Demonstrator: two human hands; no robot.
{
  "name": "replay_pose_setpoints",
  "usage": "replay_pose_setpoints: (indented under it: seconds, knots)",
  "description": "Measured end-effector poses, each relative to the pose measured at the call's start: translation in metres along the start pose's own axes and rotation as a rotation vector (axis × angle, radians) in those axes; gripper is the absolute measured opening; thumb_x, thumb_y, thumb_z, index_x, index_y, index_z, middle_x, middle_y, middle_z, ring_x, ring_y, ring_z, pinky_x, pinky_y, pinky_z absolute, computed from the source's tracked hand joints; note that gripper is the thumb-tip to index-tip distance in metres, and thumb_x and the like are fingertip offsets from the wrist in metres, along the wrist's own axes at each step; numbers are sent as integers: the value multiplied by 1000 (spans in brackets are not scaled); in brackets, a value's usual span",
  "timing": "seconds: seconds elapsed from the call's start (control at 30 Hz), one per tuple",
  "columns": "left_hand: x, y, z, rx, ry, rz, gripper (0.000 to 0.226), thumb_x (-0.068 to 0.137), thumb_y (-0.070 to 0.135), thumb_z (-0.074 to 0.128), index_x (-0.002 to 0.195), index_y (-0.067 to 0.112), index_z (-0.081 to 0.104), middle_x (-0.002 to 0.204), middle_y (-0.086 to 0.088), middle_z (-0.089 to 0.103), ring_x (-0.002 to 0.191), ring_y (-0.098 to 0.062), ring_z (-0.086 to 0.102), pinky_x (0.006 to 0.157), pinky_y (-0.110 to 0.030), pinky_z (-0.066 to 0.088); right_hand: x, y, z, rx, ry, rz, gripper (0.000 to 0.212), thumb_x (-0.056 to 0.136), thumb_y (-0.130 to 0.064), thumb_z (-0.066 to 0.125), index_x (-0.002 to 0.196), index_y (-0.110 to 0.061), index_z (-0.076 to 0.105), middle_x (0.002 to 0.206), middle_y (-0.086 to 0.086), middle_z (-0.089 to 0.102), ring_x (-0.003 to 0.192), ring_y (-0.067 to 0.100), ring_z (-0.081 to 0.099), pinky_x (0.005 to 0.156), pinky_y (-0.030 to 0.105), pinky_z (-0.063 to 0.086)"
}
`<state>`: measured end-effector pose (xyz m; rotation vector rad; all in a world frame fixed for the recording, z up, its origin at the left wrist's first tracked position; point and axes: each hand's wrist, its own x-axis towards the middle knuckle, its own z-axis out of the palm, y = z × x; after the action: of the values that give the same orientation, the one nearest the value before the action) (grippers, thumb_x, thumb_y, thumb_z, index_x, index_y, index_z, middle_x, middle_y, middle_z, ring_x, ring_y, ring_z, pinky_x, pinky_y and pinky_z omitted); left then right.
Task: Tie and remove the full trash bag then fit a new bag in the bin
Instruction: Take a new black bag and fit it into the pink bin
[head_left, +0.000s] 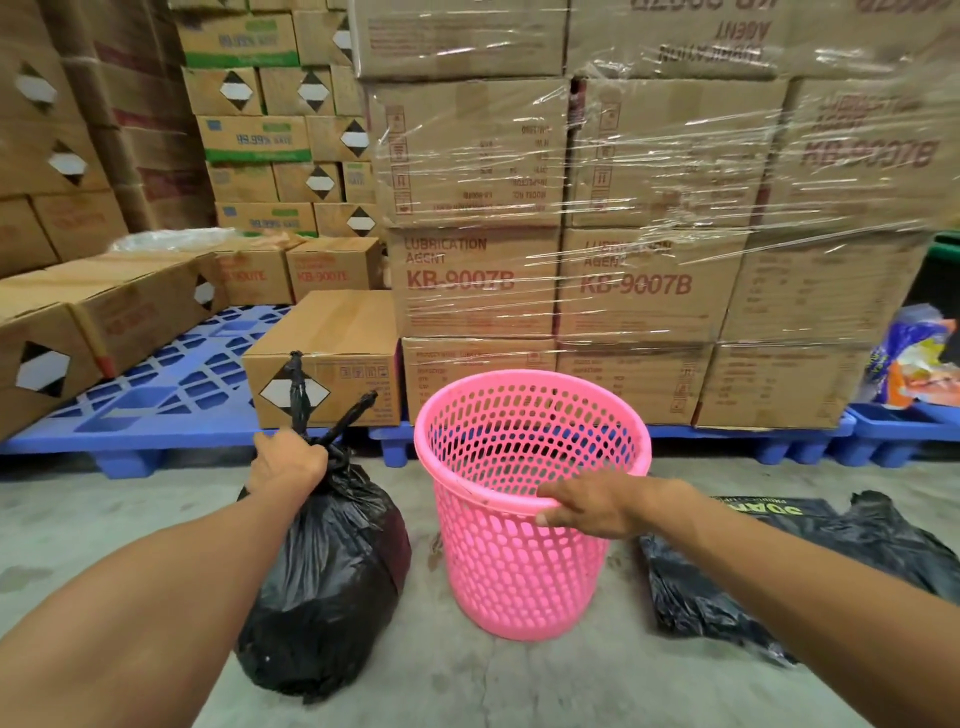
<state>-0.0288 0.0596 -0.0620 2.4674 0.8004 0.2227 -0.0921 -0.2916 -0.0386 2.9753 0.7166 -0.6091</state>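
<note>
- The left hand (288, 460) is closing in a fist around the knotted neck of the full black trash bag (324, 587); two twisted tails of the knot are sticking up above the fist.
- The tied bag is resting on the grey concrete floor (519, 680), outside the bin and just to its left, bulging and standing upright.
- The right hand (592, 506) is gripping the near rim of the pink perforated bin (511, 561), with the fingers (558, 491) curling over the rim into the opening and the thumb pressing on the outer wall.
- The bin is standing upright on the floor between the two arms; its mesh interior is showing no liner.
- A loose black bag (810, 566), flat and crumpled, is lying on the floor to the right of the bin, partly behind the right forearm; yellow lettering is showing at its far edge, too blurred to read.
- Blue plastic pallets (171, 379) are lying behind the work area, carrying cardboard boxes (332, 358).
- A tall stack of shrink-wrapped cartons (649, 208), some marked "KB-9007B", is filling the background directly behind the bin.
</note>
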Motion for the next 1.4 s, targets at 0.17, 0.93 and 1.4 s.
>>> replay_pose_setpoints:
  seconds: [0.17, 0.93, 1.4]
  knots:
    - [-25, 36, -15, -26, 224, 392, 52, 85, 12, 54, 135, 18, 45, 129, -14, 41, 115, -37, 47, 86, -49, 47, -13, -2, -21, -12, -79, 47, 58, 93, -60, 35, 139, -25, 40, 136, 3, 53, 123, 24, 50, 106, 48, 35]
    - [-230, 190, 77, 23, -598, 1622, 27, 91, 20, 51, 115, 21, 64, 105, 1, 69, 93, -11, 62, 85, -23, 48, -75, 174, 72, 585, 582, 467, 47, 89, -40, 53, 132, -24, 45, 136, 0, 51, 128, 19, 46, 104, 47, 39]
    - [-245, 199, 320, -199, -1071, 317, 94, 91, 47, 53, 154, 11, -7, 156, -7, 31, 143, -27, 35, 118, -35, 28, -100, 308, 216, 490, 132, 1005, 82, 92, -19, 47, 154, -23, -7, 152, 17, 35, 138, 34, 36, 113, 50, 26]
